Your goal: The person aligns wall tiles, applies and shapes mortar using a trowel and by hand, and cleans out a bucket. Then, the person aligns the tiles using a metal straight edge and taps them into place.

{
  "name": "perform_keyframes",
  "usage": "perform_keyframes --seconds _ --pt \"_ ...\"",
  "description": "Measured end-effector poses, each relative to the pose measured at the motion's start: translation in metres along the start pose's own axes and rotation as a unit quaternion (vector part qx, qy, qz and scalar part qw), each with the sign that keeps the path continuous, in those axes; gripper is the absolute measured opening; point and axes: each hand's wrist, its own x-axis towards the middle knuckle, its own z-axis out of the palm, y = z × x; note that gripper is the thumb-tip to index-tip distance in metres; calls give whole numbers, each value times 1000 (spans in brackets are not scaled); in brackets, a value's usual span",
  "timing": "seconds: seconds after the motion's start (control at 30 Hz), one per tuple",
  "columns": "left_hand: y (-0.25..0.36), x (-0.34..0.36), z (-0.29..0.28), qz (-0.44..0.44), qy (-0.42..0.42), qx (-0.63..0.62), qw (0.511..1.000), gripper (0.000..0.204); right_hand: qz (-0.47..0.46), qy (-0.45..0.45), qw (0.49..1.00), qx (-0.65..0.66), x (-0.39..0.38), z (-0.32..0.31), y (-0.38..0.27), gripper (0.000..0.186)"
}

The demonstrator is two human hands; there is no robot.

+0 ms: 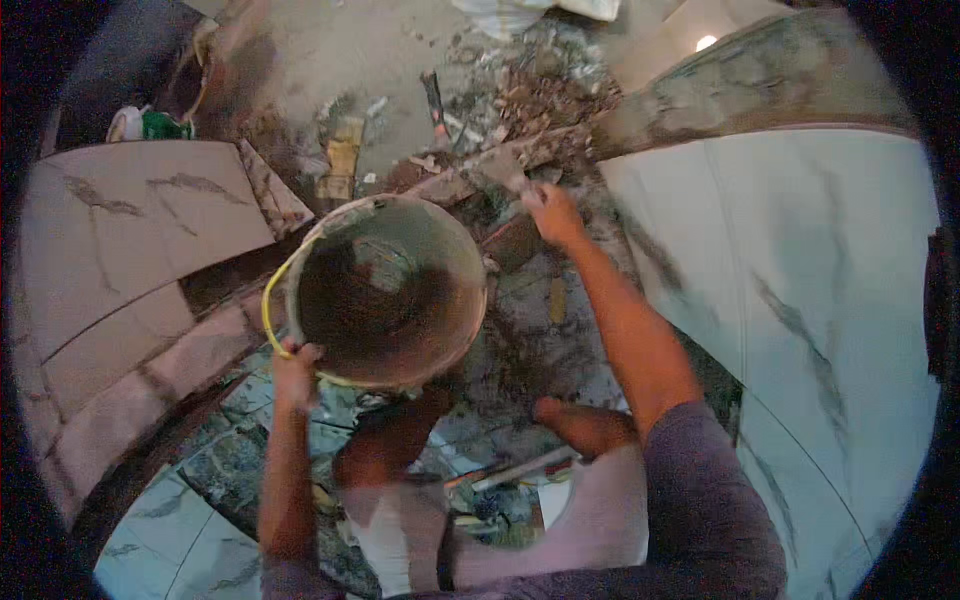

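My left hand (297,370) is closed on the yellow handle at the near left rim of a round, dirty bucket (385,290), tilted so that its dark inside shows. My right hand (550,212) is closed on a small flat-bladed tool, apparently a trowel or scraper (512,172), beyond the bucket's right side. The tool's blade is blurred over rubble along a low concrete edge. My bent legs (590,430) are below, among scraps on the dirty floor (540,300).
Marble-patterned tiles lie on raised surfaces at the left (150,205) and right (800,250). Broken rubble (550,95) and scraps lie beyond the bucket. A green-and-white container (165,127) stands at the back left, a white sack (510,15) at the far back.
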Motion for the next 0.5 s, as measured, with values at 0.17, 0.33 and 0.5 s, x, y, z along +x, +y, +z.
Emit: perform_keyframes --seconds 0.17,0.33,0.5 --pt "-51 67 -7 27 -54 19 998 22 -155 -26 987 24 92 56 3 48" --pt "-67 107 4 76 -30 60 995 24 -404 219 840 -287 87 79 47 32" --pt "-42 110 19 99 -31 113 988 22 -475 -14 793 -382 39 110 97 30"
